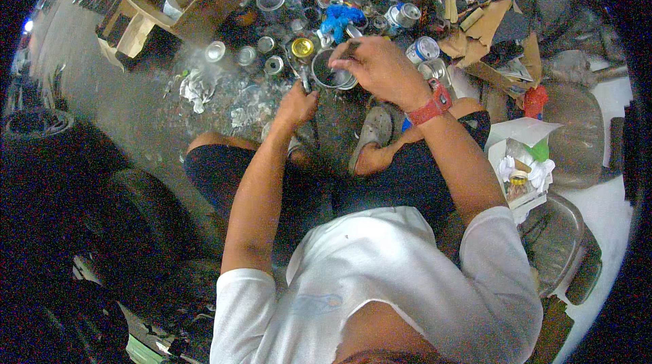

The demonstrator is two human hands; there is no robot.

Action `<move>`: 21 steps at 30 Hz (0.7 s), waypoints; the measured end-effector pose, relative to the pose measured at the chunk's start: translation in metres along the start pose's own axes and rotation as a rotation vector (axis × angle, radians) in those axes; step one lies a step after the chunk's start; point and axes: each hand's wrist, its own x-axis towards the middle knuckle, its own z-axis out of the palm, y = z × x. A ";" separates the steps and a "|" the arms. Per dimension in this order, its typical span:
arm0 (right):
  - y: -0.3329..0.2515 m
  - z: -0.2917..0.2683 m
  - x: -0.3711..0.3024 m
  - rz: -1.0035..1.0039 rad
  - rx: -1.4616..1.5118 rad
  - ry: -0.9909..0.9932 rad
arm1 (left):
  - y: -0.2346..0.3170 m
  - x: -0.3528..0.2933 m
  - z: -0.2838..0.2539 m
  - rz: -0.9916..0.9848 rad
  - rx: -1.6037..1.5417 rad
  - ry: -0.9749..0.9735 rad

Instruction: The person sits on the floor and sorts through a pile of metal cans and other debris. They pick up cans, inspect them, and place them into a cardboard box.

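Observation:
My left hand is closed around a slim grey metal tool, whose upper part points away from me; its exact kind is unclear. Just right of it stands a round metal can with an uncovered top and a dark inside. My right hand, with a red watch on the wrist, is over that can, its fingers bent together at the mouth. Whatever those fingers hold is too small and blurred to make out. A can with a yellow inside sits just beyond the tool.
Several cans and jars crowd the floor ahead, with a blue crumpled cloth or glove among them. A cardboard box stands far left. Torn cardboard lies far right. Crumpled paper is at left, a white box by chairs at right.

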 end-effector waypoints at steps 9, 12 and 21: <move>-0.009 -0.005 0.003 -0.052 0.024 0.063 | -0.020 0.015 0.006 0.013 -0.062 -0.083; -0.016 -0.005 0.007 0.049 -0.082 -0.021 | -0.012 0.005 0.002 0.031 0.030 0.009; -0.015 -0.007 0.011 0.017 0.067 -0.088 | -0.025 0.019 0.005 -0.040 0.007 -0.073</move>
